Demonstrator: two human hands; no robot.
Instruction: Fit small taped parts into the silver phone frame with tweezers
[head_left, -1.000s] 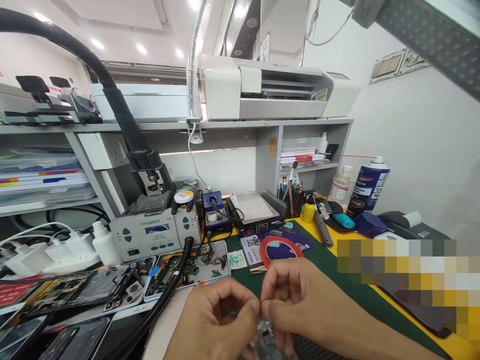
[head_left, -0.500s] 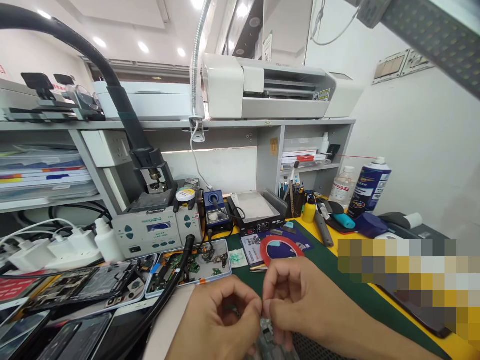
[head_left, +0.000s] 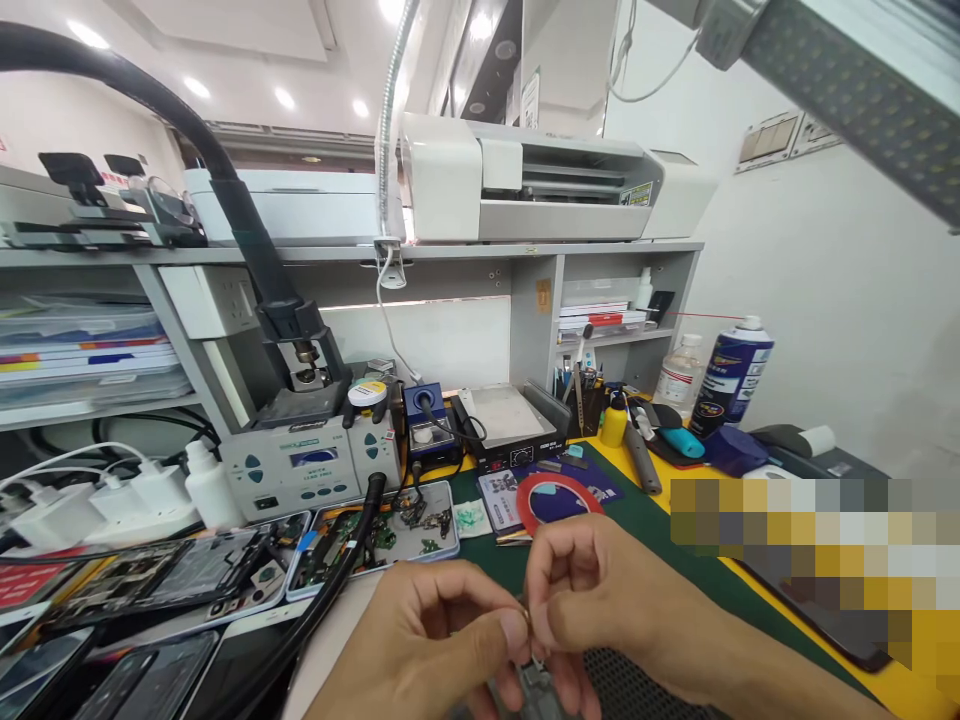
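My left hand is closed in a pinch, thumb against forefinger, at the bottom middle of the head view. Facing it, my right hand pinches too, and the fingertips of both hands meet. Whatever sits between the tips is tiny and mostly covered by the fingers. Just below them is a grey metal-looking part, cut off by the lower frame edge; whether the fingers hold it, I cannot tell. A dark perforated surface shows beneath my right wrist.
A red ring of tape lies on the green mat beyond my hands. On the left stand a tray of circuit boards, a black hose and several phones. A soldering station and spray can stand behind.
My fingertips have come closer together, the left thumb shifting slightly right. The grey part below is now more covered. The whole view has moved a little.
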